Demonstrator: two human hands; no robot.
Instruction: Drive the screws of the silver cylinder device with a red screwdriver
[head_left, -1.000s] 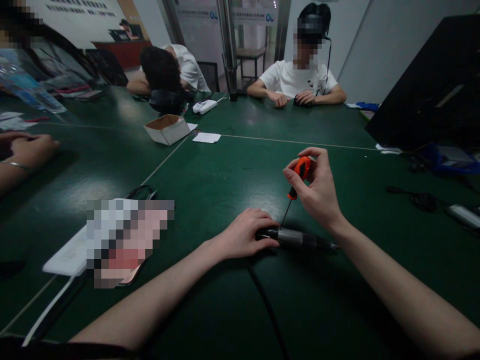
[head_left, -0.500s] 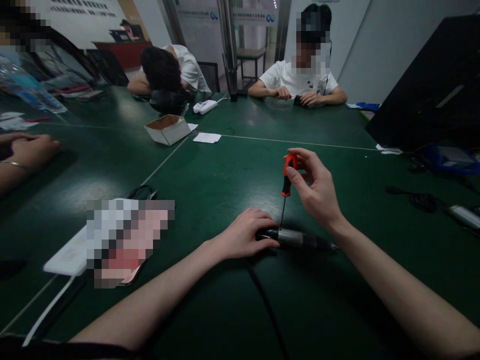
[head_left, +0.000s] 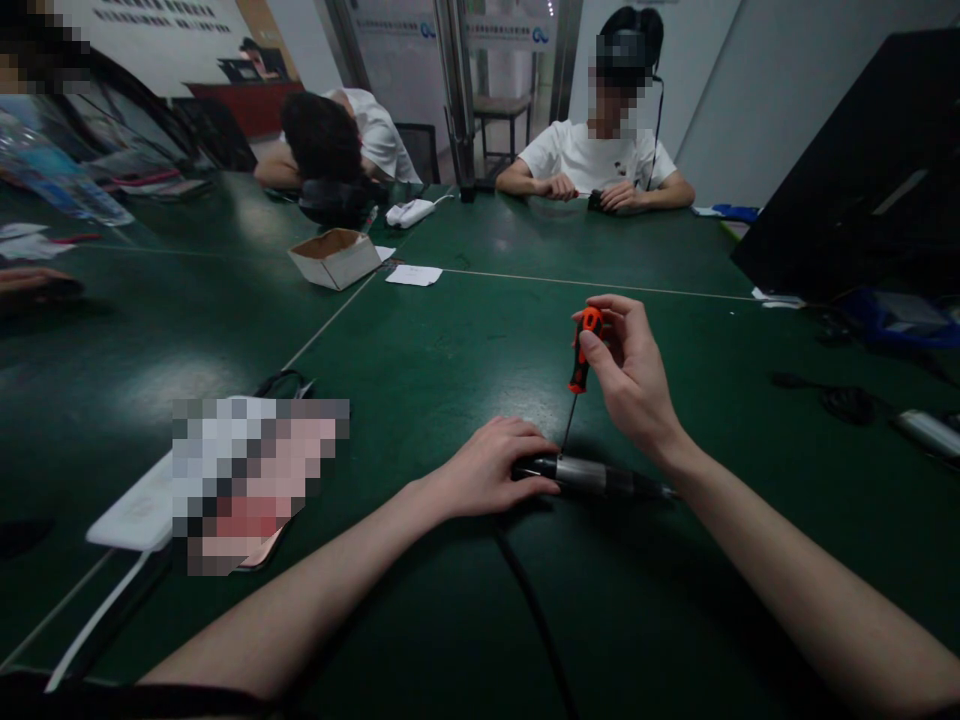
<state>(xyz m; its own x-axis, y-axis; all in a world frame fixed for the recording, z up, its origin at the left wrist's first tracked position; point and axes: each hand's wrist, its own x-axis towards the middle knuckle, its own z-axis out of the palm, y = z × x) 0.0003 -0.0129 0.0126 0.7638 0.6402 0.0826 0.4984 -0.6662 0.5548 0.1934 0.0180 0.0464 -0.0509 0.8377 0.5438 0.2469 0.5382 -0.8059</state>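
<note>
A black and silver cylindrical tool (head_left: 589, 474) lies on the green table (head_left: 420, 350), its tapered end pointing right. My left hand (head_left: 499, 465) is wrapped round its black left part. Above it, my right hand (head_left: 626, 365) grips the handle of a red and black screwdriver (head_left: 587, 350). The screwdriver leans a little, its handle tilted to the right and its thin shaft running down to the silver part beside my left fingertips. Whether the tip sits in a screw is too small to tell. A black cable (head_left: 532, 600) runs from under my left hand toward the near edge.
At left lie a white power strip (head_left: 131, 505) and a pink phone-like object (head_left: 262, 550). Farther off stand an open box (head_left: 337, 262) and a paper slip (head_left: 414, 275). A black monitor (head_left: 855, 160) is at right. Two people sit across; another person's hand (head_left: 37, 283) is at left.
The screwdriver handle has tilted to the right, with my right fingers shifting around it. My left hand has stayed put. The other person's hands at far left have drawn back to the left.
</note>
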